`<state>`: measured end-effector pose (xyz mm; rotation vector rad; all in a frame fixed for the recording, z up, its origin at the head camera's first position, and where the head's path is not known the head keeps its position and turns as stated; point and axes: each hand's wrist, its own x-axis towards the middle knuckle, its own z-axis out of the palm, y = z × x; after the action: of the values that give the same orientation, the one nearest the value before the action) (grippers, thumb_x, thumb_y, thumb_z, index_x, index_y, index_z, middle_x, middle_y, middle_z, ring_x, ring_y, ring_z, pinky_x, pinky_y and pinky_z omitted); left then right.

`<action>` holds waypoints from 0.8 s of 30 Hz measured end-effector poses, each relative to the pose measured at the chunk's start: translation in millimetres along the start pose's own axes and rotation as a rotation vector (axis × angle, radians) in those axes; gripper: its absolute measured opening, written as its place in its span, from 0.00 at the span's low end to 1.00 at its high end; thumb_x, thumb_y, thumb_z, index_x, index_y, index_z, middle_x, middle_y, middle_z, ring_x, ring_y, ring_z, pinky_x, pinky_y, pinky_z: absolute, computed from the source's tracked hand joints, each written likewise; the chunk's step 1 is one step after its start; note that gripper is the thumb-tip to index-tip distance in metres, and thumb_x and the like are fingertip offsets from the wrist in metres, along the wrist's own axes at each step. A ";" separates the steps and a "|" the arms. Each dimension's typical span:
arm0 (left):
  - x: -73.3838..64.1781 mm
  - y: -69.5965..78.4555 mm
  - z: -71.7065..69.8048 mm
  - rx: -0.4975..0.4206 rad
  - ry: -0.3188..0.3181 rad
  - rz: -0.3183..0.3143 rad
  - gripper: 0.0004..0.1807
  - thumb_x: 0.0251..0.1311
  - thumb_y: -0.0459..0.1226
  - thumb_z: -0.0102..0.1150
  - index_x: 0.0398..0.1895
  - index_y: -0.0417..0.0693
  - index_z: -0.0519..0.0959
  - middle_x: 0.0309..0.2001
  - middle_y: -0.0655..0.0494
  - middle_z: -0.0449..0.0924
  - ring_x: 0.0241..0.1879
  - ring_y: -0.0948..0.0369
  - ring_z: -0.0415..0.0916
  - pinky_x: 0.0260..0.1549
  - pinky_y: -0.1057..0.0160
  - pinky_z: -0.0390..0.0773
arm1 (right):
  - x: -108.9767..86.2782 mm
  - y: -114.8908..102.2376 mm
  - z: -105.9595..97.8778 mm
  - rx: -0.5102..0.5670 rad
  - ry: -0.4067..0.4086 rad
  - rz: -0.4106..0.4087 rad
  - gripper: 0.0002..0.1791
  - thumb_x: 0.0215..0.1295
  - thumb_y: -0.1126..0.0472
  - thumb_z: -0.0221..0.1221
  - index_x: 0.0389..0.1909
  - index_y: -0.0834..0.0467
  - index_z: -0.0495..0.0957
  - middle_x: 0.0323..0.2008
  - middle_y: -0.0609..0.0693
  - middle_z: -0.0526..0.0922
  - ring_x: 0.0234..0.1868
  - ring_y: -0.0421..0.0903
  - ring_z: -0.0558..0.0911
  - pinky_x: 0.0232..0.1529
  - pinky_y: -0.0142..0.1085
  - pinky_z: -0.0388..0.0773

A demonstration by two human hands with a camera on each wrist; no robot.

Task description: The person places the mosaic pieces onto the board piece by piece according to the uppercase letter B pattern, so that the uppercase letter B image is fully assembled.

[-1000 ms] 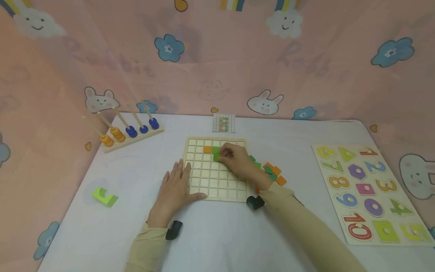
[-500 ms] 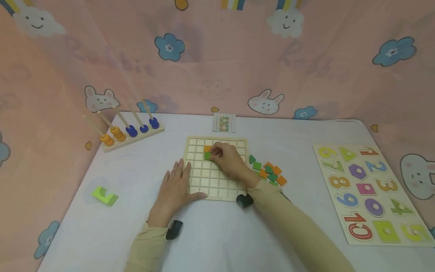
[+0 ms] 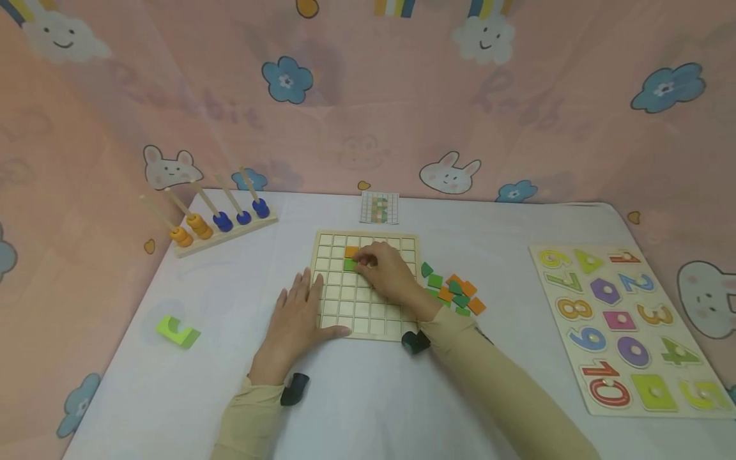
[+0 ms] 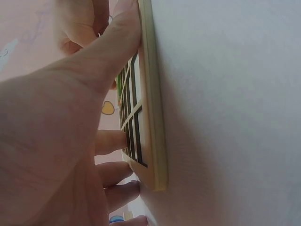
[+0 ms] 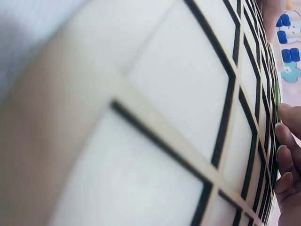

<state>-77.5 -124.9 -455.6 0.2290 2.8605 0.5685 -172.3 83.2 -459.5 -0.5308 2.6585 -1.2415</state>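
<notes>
A wooden grid board (image 3: 347, 308) lies mid-table. My left hand (image 3: 294, 319) rests on its left edge, fingers extended, thumb along the near edge; in the left wrist view, the thumb (image 4: 106, 52) lies across the board's frame. My right hand (image 3: 390, 271) pinches a green square tile (image 3: 349, 264) at the grid, directly below an orange square tile (image 3: 351, 252). In the right wrist view, fingertips (image 5: 284, 153) meet the grid beside a sliver of green. Cells under the right hand are hidden.
Loose orange and green tiles (image 3: 476, 306) lie right of the board. A pattern card (image 3: 379, 207) sits behind it. Also on the table are a bead abacus (image 3: 227, 237), a lime-green arch block (image 3: 177, 332) and a number-and-shape puzzle board (image 3: 589, 348).
My right hand has shifted left across the grid with the green square tile, now below the orange tile. It covers the other green tile seen earlier. My left hand has stayed put.
</notes>
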 end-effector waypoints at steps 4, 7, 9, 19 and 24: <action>-0.2 0.6 0.2 -0.007 -0.007 -0.008 0.66 0.54 0.63 0.76 0.85 0.37 0.53 0.85 0.33 0.44 0.85 0.38 0.43 0.81 0.33 0.51 | -5.3 6.6 -8.0 -0.011 0.003 -0.008 0.10 0.73 0.64 0.66 0.51 0.61 0.88 0.46 0.53 0.87 0.52 0.50 0.81 0.59 0.45 0.82; -0.2 1.1 0.1 -0.014 -0.007 -0.012 0.66 0.54 0.62 0.76 0.85 0.37 0.53 0.85 0.33 0.44 0.85 0.38 0.43 0.82 0.33 0.50 | -8.5 13.3 -17.5 -0.020 0.016 -0.028 0.08 0.71 0.65 0.67 0.48 0.62 0.88 0.46 0.55 0.87 0.53 0.53 0.81 0.58 0.47 0.81; -0.2 1.4 -0.2 -0.015 -0.008 -0.013 0.66 0.54 0.62 0.76 0.85 0.37 0.53 0.85 0.33 0.44 0.85 0.38 0.42 0.82 0.33 0.50 | -10.2 18.3 -25.8 -0.023 0.023 -0.029 0.08 0.70 0.66 0.67 0.46 0.63 0.89 0.46 0.56 0.87 0.50 0.53 0.80 0.54 0.45 0.80; -0.3 2.1 -1.1 -0.022 -0.002 -0.006 0.65 0.54 0.61 0.77 0.84 0.37 0.53 0.85 0.33 0.44 0.85 0.38 0.42 0.82 0.33 0.49 | -22.6 56.2 -75.3 -0.064 -0.004 0.031 0.12 0.71 0.69 0.63 0.52 0.68 0.84 0.50 0.65 0.82 0.51 0.59 0.76 0.56 0.49 0.76; -0.8 2.3 -0.7 -0.020 0.003 -0.008 0.65 0.53 0.62 0.77 0.84 0.36 0.54 0.85 0.33 0.45 0.85 0.38 0.43 0.82 0.33 0.50 | -36.7 66.3 -97.3 -0.072 -0.077 0.158 0.17 0.75 0.66 0.59 0.60 0.67 0.79 0.58 0.66 0.79 0.59 0.61 0.76 0.67 0.58 0.75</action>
<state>-76.6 -123.2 -454.0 0.2131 2.8561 0.5956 -183.0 205.5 -447.9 -0.3617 2.6308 -1.0635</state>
